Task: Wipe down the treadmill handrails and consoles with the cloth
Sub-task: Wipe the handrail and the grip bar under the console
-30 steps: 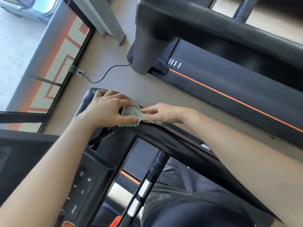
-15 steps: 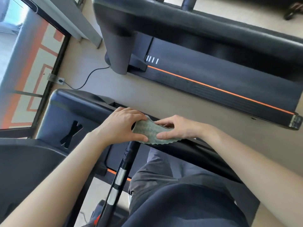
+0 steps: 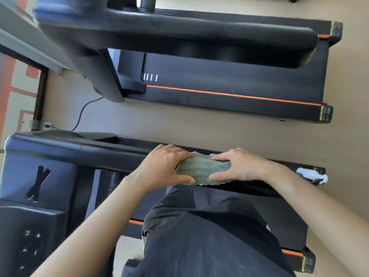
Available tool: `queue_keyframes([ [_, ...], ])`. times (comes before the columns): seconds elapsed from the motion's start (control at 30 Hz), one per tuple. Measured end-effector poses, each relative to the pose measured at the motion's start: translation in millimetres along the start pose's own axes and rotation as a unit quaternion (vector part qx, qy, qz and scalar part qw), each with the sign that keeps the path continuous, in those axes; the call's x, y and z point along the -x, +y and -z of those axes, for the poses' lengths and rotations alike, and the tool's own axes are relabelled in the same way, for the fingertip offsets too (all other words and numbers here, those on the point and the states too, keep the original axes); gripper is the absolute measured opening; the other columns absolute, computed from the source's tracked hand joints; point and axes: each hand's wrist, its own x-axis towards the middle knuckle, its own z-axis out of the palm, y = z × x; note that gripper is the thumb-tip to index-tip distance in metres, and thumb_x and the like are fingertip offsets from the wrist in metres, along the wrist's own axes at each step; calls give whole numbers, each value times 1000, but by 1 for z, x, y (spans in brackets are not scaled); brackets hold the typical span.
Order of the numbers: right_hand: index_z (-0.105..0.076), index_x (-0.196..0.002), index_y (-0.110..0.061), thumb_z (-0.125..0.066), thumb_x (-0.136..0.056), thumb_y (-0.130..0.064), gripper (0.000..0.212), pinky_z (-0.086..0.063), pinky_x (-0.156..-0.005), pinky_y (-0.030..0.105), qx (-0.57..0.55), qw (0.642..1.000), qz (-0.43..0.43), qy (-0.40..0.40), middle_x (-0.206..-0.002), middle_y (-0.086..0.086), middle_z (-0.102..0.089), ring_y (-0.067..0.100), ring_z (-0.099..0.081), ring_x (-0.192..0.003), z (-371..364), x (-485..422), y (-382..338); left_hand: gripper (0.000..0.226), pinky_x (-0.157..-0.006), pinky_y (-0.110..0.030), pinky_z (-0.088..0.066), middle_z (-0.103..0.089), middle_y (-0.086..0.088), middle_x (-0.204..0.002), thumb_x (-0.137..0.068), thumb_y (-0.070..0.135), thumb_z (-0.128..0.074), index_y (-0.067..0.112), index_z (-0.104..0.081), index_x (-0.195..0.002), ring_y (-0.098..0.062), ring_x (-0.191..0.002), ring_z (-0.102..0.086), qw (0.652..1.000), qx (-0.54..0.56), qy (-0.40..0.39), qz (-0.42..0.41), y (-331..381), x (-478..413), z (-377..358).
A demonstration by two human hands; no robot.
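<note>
A green cloth is wrapped over the black side handrail of the treadmill I stand on. My left hand grips the cloth's left end, with fingers over the rail's top and thumb underneath. From the right, my right hand grips the other end the same way. The two hands sit close together with the cloth between them. The console with its buttons is at the lower left, apart from both hands.
A second treadmill with a thick black handrail stands parallel beyond a strip of beige floor. A power cable runs to a floor socket at left. A white object lies at my treadmill's far right end. My dark-clothed legs fill the bottom.
Both hands and the cloth have slid along the handrail away from the console corner. The cloth is now spread wider over the rail, and my view has turned to the right.
</note>
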Motion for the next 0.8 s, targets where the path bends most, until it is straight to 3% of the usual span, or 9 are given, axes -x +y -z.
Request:
queue_keyframes([
  [0.1,-49,-143,-47,-62,-62,-90,92,-50,-93,36,5,999,-22,27,-134,-12,-62,14,-57,-118,-1,19,26,89,-102,-33,-41,-61,15,-136,-74,86,-49,33,-51,-145,-11,-124,-53,1000,-4,-1,-21,23,-16,-8],
  [0.2,-49,-142,-49,-60,-63,-91,90,-44,-83,32,27,997,-32,68,-134,-13,-62,17,-57,-120,-5,36,48,90,-100,-29,-39,-60,15,-138,-73,87,-46,33,-52,-145,-11,-123,-54,999,-5,-5,-32,44,-30,-15],
  [0.37,-54,-136,-50,-59,-56,-94,91,-49,-93,34,2,991,-49,126,-128,-19,-64,13,-59,-116,-11,63,83,91,-98,-28,-39,-63,13,-134,-71,87,-43,31,-54,-143,-12,-117,-55,998,-12,1,-56,76,-48,-23],
  [0.5,-59,-125,-53,-65,-61,-87,73,-50,-85,33,-28,982,-48,178,-114,-23,-68,8,-61,-104,-18,87,107,92,-97,-30,-41,-64,11,-131,-69,86,-42,29,-55,-141,-15,-115,-57,997,-18,6,-72,105,-61,-28],
  [0.63,-55,-136,-48,-73,-60,-81,85,-43,-104,38,-74,964,-65,247,-137,-23,-57,10,-50,-128,-36,104,132,84,-96,-31,-41,-66,8,-127,-74,79,-59,26,-57,-139,-17,-114,-58,994,-36,36,-100,130,-73,-36],
  [0.8,-55,-143,-35,-74,-60,-75,94,-41,-113,36,-171,912,-30,371,-144,-14,-55,5,-49,-134,-79,114,149,74,-90,-33,-43,-69,5,-114,-73,67,-74,21,-63,-130,-22,-104,-60,981,-69,124,-133,152,-75,-53],
])
